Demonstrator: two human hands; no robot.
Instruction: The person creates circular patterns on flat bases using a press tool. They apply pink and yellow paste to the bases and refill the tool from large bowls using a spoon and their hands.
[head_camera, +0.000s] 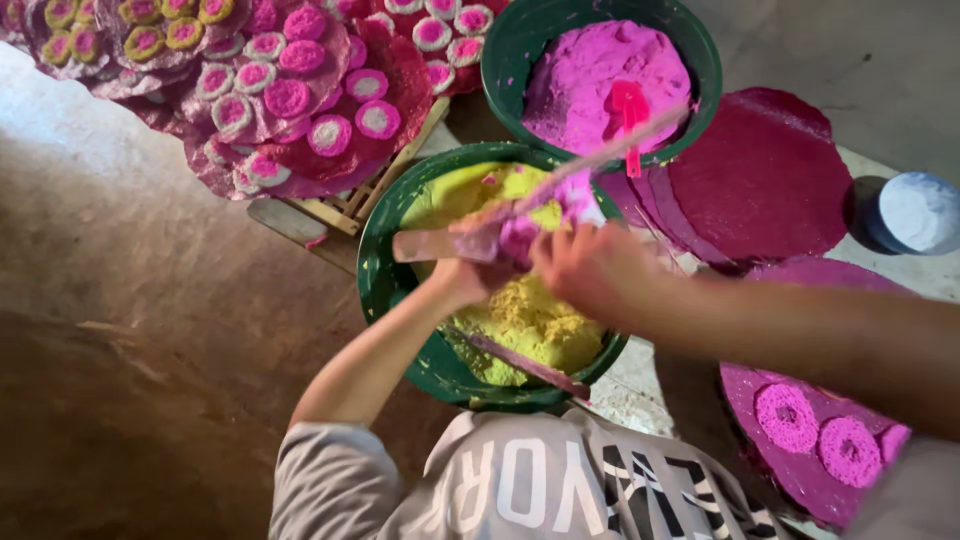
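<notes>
The person leans over a green bucket (378, 290) full of yellow paste (535, 325). Both hands are just above it. The left hand (462, 282) is closed around a flat stick (428, 246) with pink smeared on it. The right hand (590, 268) is right next to it, by a lump of pink paste (520, 238) at the end of that stick. The right fingers look bent, but they are blurry, so I cannot tell if they hold anything. A long thin stick (610, 150) is a blur going up from the hands to the second bucket.

That second green bucket (500, 55) sits just behind the first. It holds a heap of pink paste (590, 70) with a pink scoop (628, 108) stuck in it. Another thin stick (525, 365) lies in the yellow paste.

I think the step now is working a bit of pink paste on the flat stick, over the yellow bucket. The paste looks soft, so I think the next move needs a tight hold on the stick and slow, careful fingers, or pink bits may drop into the yellow.

Round dark pink mats (765, 175) lie to the right. One mat (790, 480) near the right arm has pink rings (786, 416) on it. Far up on the left are more mats with many rings (290, 98) in pink, white and yellow, on a wooden rack (352, 206). A pale round lid (918, 210) sits at the right edge
</notes>
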